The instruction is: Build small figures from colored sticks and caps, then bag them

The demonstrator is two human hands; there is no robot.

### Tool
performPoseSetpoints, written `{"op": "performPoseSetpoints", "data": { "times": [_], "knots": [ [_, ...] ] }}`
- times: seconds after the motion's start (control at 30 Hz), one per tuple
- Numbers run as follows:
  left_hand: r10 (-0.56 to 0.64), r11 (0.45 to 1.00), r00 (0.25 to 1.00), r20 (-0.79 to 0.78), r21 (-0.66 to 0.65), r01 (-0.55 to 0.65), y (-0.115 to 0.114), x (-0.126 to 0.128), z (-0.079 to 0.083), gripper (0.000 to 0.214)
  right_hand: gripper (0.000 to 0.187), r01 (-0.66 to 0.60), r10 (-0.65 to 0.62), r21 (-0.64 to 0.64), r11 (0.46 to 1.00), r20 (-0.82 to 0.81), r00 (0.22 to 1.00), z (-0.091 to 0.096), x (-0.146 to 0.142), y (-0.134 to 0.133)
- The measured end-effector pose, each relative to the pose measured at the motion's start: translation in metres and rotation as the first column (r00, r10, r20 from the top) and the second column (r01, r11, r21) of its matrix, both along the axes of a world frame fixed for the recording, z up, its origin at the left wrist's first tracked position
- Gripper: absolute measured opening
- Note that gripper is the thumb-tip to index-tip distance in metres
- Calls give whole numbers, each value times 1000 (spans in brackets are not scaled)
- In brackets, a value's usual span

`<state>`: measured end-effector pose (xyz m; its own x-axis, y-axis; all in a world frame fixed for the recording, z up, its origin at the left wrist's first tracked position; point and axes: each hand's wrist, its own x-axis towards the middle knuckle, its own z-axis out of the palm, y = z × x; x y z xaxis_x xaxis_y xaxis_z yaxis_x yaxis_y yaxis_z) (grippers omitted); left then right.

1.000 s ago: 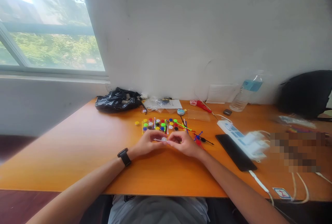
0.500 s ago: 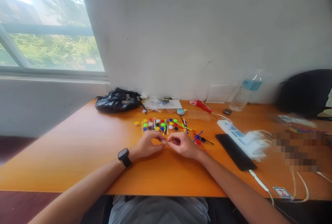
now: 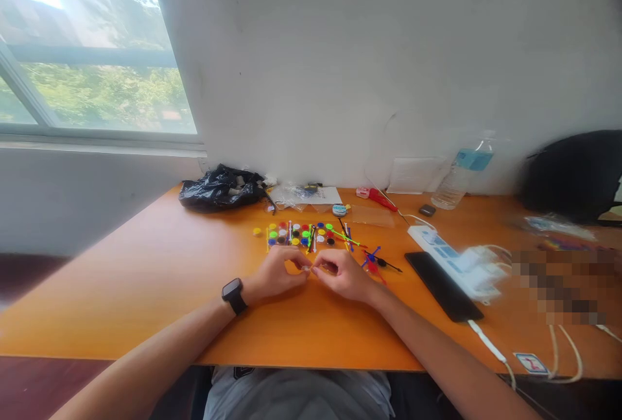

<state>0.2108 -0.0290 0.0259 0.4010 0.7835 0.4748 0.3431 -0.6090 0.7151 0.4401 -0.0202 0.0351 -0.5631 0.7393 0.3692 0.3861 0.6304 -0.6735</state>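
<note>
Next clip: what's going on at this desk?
A person sits at an orange desk with both hands brought together. The left hand, with a black watch on its wrist, and the right hand pinch a small pale piece between their fingertips; it is too small to identify. Just beyond the hands lie rows of round coloured pieces and thin coloured sticks. A black phone and a power strip lie to the right.
</note>
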Motion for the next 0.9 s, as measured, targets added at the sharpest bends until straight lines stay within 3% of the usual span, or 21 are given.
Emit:
{"op": "performPoseSetpoints", "data": {
  "times": [0.13,0.27,0.43,0.57,0.77,0.9],
  "knots": [
    [-28,997,999,44,-66,31,-3,3,3,8,13,-4,4,16,1000,-22,1000,3,0,-1],
    [-103,967,981,166,-215,138,-5,3,10,29,9,-5,6,8,1000,-64,998,7,3,0],
    [-152,842,923,355,-443,309,-7,-2,20,35,10,-24,20,-29,999,-120,993,8,7,3],
    [-134,770,878,460,-510,384,-4,-4,19,36,13,-44,37,-38,998,-169,985,8,7,4],
    [-54,802,843,535,-480,355,7,-7,4,35,30,60,-33,113,992,-228,973,11,5,0],
    [-4,802,844,536,-502,323,10,-8,2,34,46,86,-63,79,993,-258,964,9,7,-4]
  ]
}}
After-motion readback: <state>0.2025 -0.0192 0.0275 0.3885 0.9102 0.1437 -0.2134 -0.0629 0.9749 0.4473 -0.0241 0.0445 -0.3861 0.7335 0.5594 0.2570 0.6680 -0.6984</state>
